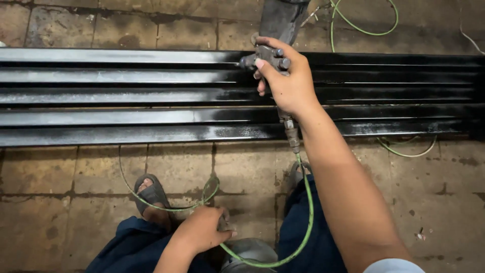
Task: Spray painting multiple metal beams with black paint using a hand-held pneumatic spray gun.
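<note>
My right hand (pixel 285 83) grips a metal spray gun (pixel 268 56) with its cup (pixel 280 20) above, held over a row of long metal bars (pixel 151 96). The bars are glossy black on the right and grey, half-coated on the left. A green air hose (pixel 305 212) runs from the gun's base down past my legs. My left hand (pixel 202 230) is closed around a loop of that hose near my knees, just above a grey round container (pixel 250 253).
The bars lie across a stained brick-tile floor (pixel 60 197). More green hose (pixel 364 28) loops on the floor beyond the bars at the upper right. My sandalled foot (pixel 150 194) stands just in front of the bars, dark blue trousers below.
</note>
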